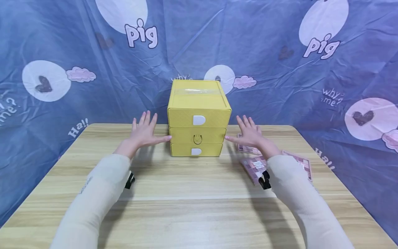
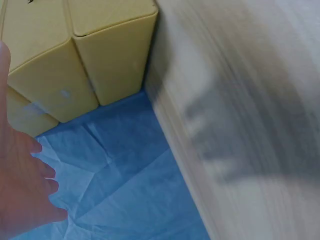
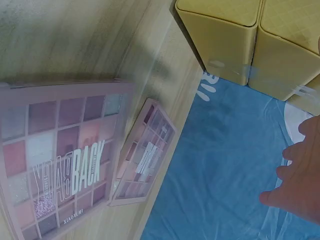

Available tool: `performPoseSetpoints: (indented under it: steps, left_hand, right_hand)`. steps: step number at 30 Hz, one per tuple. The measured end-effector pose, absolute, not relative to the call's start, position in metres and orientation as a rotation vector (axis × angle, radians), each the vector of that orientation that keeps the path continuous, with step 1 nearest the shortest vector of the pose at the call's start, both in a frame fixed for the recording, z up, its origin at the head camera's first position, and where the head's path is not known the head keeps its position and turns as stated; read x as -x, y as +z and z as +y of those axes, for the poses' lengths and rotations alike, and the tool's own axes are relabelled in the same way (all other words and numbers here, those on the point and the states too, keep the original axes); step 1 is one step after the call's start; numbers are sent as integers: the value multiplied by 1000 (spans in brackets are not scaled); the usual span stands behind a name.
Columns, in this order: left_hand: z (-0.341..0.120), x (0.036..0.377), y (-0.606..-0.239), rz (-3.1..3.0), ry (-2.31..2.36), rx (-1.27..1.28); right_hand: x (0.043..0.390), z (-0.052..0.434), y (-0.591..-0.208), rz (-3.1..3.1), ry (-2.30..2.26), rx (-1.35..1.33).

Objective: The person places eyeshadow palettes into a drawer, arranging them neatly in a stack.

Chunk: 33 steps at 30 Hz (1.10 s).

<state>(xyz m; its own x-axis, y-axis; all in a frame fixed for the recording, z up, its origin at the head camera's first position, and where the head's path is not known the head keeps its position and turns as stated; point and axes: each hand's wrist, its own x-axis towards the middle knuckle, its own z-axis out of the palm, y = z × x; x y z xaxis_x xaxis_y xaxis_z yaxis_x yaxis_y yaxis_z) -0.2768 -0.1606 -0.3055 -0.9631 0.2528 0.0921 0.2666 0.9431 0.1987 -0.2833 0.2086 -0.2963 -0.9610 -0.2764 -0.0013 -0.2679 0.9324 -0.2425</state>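
A yellow three-tier drawer box point(image 1: 199, 117) stands at the back middle of the wooden table, its drawers closed. White tabs mark the top and bottom drawers, and a small ring-shaped pull point(image 1: 197, 139) sits on the middle one. Left of the box, my left hand point(image 1: 143, 133) is spread wide, its thumb tip right at the box's side edge. My right hand point(image 1: 248, 133) mirrors it on the other side, fingers straight and thumb tip at the right edge. Clear tape point(image 2: 37, 107) runs along the box's side in the left wrist view. Neither hand holds anything.
Several pink eyeshadow palettes lie on the right of the table: one point(image 1: 255, 166) under my right forearm, another point(image 3: 145, 155) close to the table's back edge, one point(image 1: 303, 164) farther right. A blue printed cloth point(image 1: 192, 45) hangs behind the table point(image 1: 192, 214).
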Motion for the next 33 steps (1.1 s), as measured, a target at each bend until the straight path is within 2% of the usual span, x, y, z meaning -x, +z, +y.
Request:
performPoseSetpoints:
  steps: [17,33]
  left_hand:
    - [-153,289,-272,-2967,-522,391]
    - [-150,300,-242,-2900,-660,404]
  right_hand:
    - [284,208,-278,3058,-475,448]
    - [287,193,-242,3137,-554,525]
